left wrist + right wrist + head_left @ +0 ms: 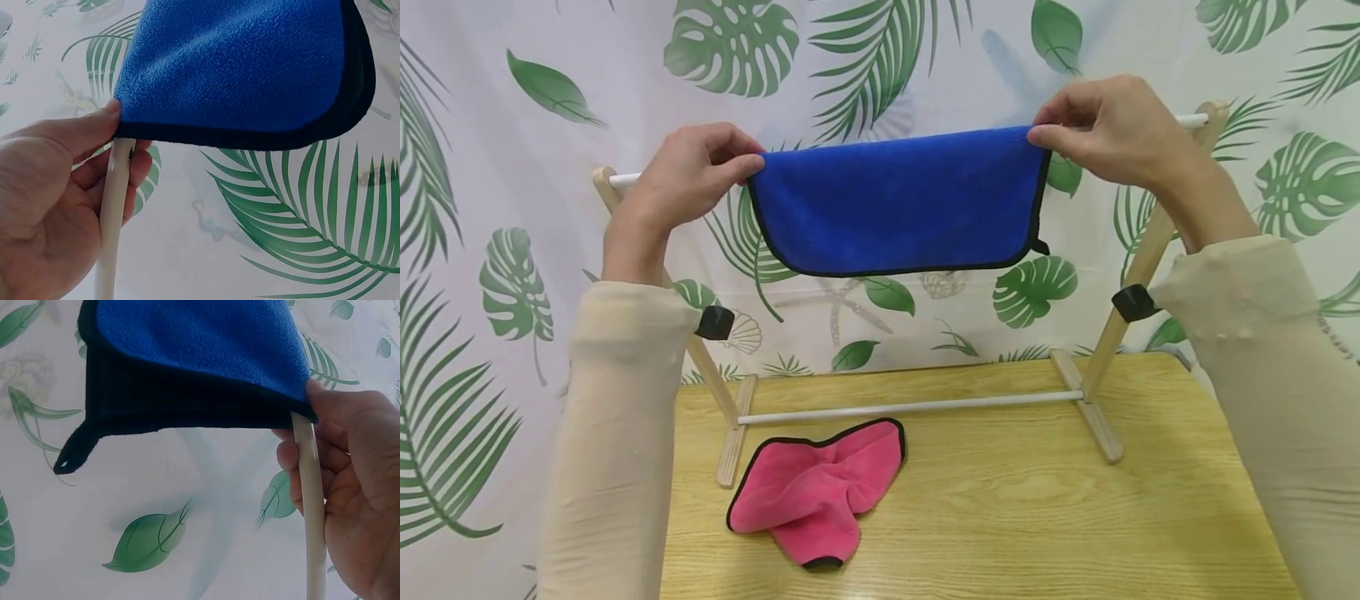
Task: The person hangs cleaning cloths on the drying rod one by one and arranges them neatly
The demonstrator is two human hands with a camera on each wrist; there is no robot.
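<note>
A blue towel [895, 204] with black edging hangs folded over the white top rod [111, 219] of a wooden rack. My left hand [688, 171] pinches the towel's left end at the fold, thumb in front and fingers behind the rod. At the other end my right hand [1116, 129] pinches the fold the same way, its fingers [289, 456] curled behind the rod. A black hanging loop [72, 453] sticks out from the towel's lower right corner. Below, a crumpled pink towel [820, 492] with black edging lies on the table.
The rack's wooden legs [1138, 258] slant down to feet on the wood-grain table [1037, 517]. A white lower rod [917, 408] joins them near the tabletop. Behind the rack hangs a leaf-patterned curtain [550, 275].
</note>
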